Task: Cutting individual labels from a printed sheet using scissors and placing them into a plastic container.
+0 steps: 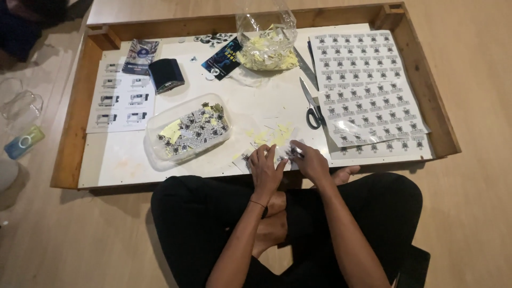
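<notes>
I sit cross-legged at a low wooden tray table (74, 133) with a white top. My left hand (265, 169) and my right hand (310, 161) meet at the near edge, fingers pinched on a small cut-out sticker (292, 153). More small stickers and yellow backing scraps (272, 136) lie just beyond my fingers. A clear plastic tub (188, 130) to the left holds several cut stickers. Scissors (311, 104) lie shut to the upper right of my hands.
Large sticker sheets (368, 85) cover the right side. A clear bag of yellow scraps (266, 40) stands at the back. A black box (166, 74), cards (140, 56) and a printed sheet (121, 98) sit at back left. Clear objects (21, 106) lie on the floor left.
</notes>
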